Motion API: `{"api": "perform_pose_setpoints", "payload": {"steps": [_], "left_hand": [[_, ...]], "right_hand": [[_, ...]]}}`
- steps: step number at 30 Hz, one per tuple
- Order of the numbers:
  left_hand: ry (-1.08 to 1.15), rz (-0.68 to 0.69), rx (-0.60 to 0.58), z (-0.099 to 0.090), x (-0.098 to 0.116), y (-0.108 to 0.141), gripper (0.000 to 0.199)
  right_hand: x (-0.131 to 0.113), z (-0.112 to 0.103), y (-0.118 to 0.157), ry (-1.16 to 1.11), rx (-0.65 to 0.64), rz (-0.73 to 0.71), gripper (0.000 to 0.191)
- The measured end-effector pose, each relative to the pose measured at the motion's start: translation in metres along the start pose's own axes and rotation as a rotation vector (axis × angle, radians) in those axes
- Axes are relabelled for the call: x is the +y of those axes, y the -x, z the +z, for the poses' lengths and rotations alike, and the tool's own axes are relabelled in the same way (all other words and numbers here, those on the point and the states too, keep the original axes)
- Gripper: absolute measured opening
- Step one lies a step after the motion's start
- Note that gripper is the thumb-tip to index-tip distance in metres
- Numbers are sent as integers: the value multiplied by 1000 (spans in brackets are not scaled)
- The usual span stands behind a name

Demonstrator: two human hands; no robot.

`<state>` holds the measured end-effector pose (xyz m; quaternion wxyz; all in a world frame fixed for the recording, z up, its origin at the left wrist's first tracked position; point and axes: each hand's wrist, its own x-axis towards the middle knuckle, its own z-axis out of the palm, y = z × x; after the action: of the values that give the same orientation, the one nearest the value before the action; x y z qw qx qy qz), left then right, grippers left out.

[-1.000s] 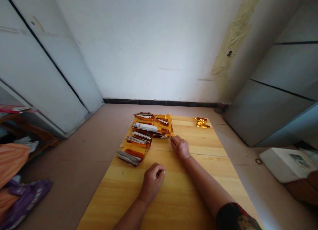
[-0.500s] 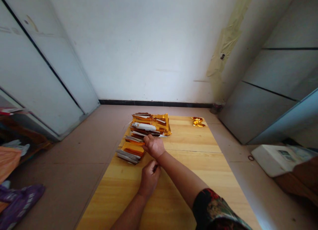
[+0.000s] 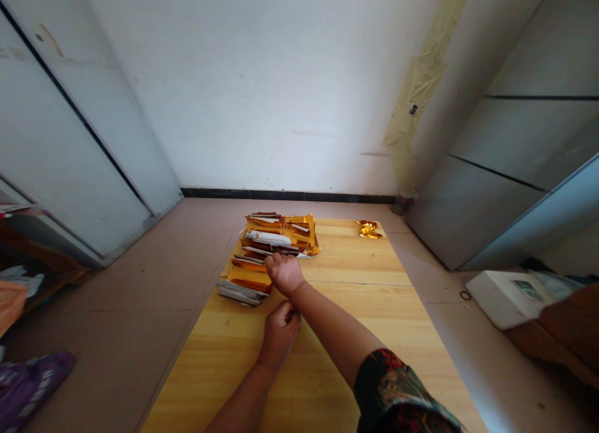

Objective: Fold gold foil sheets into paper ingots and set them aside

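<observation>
On the wooden table (image 3: 346, 321) lies a row of orange-gold packets (image 3: 302, 224) with white and dark card-like edges, spread toward the table's left side. My right hand (image 3: 284, 272) is closed at the right edge of these packets; whatever its fingers grip is hidden. Just below it, my left hand (image 3: 281, 333) is curled closed near my right wrist, and its contents are too small to make out. A bundle of greyish-white pieces (image 3: 242, 293) sits at the near end of the row. Crumpled gold foil (image 3: 369, 229) rests at the far right corner.
A white wall (image 3: 262, 96) stands beyond the table. Grey cabinets (image 3: 528, 133) are on the right, with a white box (image 3: 498, 299) on the floor side. At the left are a pale cabinet (image 3: 79, 127) and a purple bag (image 3: 35, 383).
The view has shifted slightly, so the surroundings appear a little further left. Both hands keep nearly the same closed poses beside the packets.
</observation>
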<state>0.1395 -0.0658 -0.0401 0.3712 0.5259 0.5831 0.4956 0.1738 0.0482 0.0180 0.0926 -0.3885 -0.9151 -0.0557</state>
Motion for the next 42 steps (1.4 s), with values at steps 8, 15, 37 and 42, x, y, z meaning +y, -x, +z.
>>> {"api": "perform_pose_setpoints", "payload": {"steps": [8,15,37,42], "left_hand": [[-62,46,-11,-1,1,0,14],[-47,58,0,-1,-1,-1,16],[-99,111,50,1,-8,-4,28],[-120,157,72,1,-11,-5,26]], "right_hand": [[2,-1,9,-20,51,0,19],[5,-9,29,-63,208,11,19],[25,28,101,-600,339,634,23],[23,29,98,-738,314,638,18]]}}
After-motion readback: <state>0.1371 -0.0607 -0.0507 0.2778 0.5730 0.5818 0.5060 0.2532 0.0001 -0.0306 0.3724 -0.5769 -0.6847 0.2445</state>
